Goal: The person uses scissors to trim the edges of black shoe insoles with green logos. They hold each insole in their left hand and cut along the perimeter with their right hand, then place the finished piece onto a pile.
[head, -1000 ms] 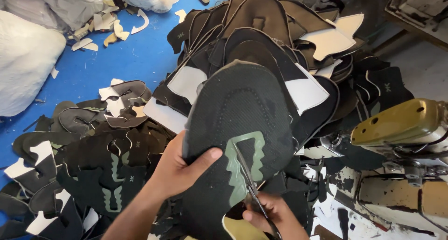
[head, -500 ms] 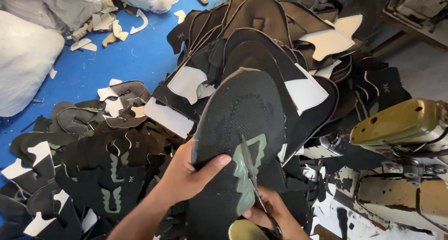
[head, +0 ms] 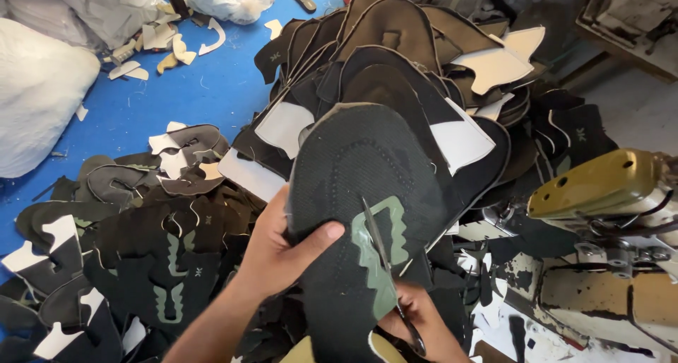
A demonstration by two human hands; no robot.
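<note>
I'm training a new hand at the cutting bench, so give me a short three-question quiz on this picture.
1. True or false: the left hand holds the black knit shoe upper by its edge, thumb on top.
2. Which tool is in the right hand? A) scissors B) a brush C) a hammer
3. Fill in: the scissors lie across the ______-coloured patch on the upper.

Key
1. True.
2. A, scissors, blades pointing away from the person.
3. Green.
</note>
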